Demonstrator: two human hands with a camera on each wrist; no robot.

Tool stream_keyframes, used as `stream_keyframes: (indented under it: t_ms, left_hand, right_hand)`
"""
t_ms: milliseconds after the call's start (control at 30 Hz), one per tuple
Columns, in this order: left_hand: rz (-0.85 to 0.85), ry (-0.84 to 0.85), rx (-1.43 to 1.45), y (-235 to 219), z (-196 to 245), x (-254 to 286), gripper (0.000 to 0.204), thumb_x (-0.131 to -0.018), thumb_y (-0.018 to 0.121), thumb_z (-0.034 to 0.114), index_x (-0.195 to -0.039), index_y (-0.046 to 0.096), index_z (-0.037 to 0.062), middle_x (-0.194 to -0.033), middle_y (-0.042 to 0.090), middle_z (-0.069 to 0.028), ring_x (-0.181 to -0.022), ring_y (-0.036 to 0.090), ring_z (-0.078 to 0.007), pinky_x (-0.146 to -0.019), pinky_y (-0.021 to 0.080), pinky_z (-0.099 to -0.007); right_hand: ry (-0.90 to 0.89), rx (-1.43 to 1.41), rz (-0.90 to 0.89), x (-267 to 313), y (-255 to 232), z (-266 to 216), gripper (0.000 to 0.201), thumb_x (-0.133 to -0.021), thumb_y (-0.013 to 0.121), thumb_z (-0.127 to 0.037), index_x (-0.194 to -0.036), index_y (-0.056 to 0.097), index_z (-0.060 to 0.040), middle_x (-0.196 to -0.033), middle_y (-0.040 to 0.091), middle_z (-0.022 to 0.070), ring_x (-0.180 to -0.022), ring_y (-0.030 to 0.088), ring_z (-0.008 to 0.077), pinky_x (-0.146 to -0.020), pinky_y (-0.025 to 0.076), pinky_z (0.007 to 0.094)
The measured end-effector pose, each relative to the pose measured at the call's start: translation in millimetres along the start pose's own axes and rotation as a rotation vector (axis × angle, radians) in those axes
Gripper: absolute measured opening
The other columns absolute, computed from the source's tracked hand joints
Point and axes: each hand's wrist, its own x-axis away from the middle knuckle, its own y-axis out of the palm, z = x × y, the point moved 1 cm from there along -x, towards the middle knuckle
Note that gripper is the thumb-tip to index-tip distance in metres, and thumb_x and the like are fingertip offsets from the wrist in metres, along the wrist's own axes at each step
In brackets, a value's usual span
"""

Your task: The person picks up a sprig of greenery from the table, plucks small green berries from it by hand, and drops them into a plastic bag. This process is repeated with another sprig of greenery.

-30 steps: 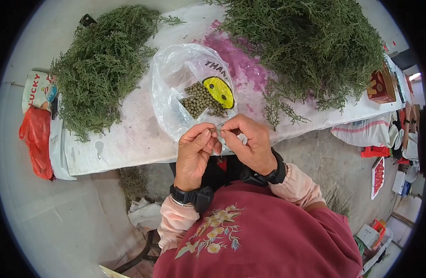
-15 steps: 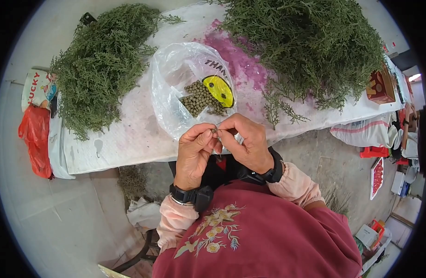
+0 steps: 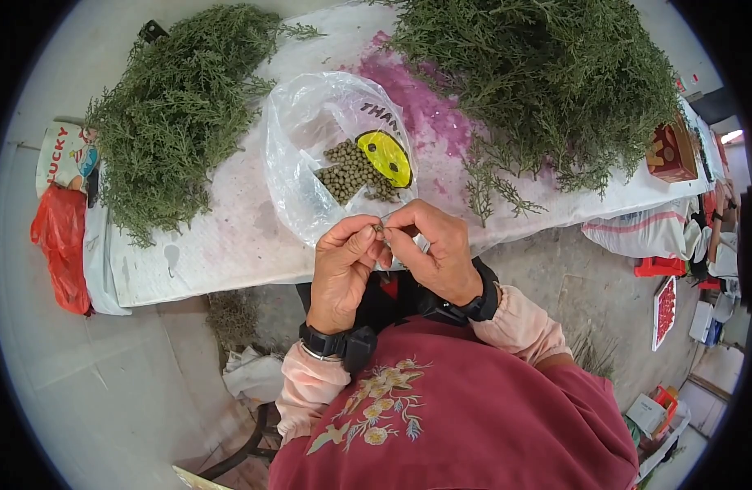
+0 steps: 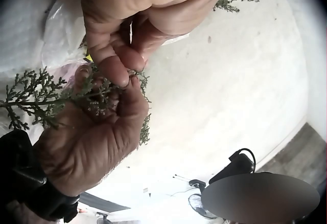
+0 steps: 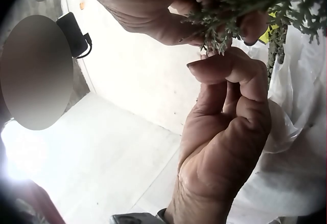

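Above the table's near edge, my left hand [image 3: 343, 273] and right hand [image 3: 441, 253] meet fingertip to fingertip. An evergreen sprig [image 4: 33, 103] with scale-like leaves runs under the left palm to these fingertips; the head view hides most of it. My left thumb and fingers pinch it. The right thumb and forefinger pinch at its end, where a tiny brownish bit shows. Just beyond the hands lies a clear plastic bag [image 3: 286, 167] with a yellow smiley print, holding many small round greenish-brown balls [image 3: 347, 175].
Heaps of evergreen branches lie at the left [image 3: 180, 122] and right [image 3: 547, 82] of the white-covered table [image 3: 229, 253], which has a purple stain [image 3: 429, 114]. A red plastic bag [image 3: 59, 253] hangs at the left end. A red box [image 3: 671, 153] stands at the right.
The right hand has shifted slightly left, its fingertips closing up to the left hand's. The left hand stays nearly still, and the bag and heaps look the same.
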Motion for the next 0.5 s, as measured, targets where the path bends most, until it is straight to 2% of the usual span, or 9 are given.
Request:
stream_keyframes:
  t_ms: [500]
  left_hand:
    - [-0.016,-0.007,-0.019,1.3,-0.4,-1.1,0.013,-0.087,0.058,0.007,-0.095,0.062,-0.0026,-0.081,0.063,-0.0100,-0.066,0.057,-0.0176,-0.059,0.048,-0.0297]
  right_hand:
    - [0.082,-0.089,-0.043,1.8,0.1,6.3,0.001,-0.083,0.055,0.004,-0.084,0.055,0.0035,-0.073,0.061,0.0067,-0.061,0.061,0.0108,-0.054,0.048,0.0226]
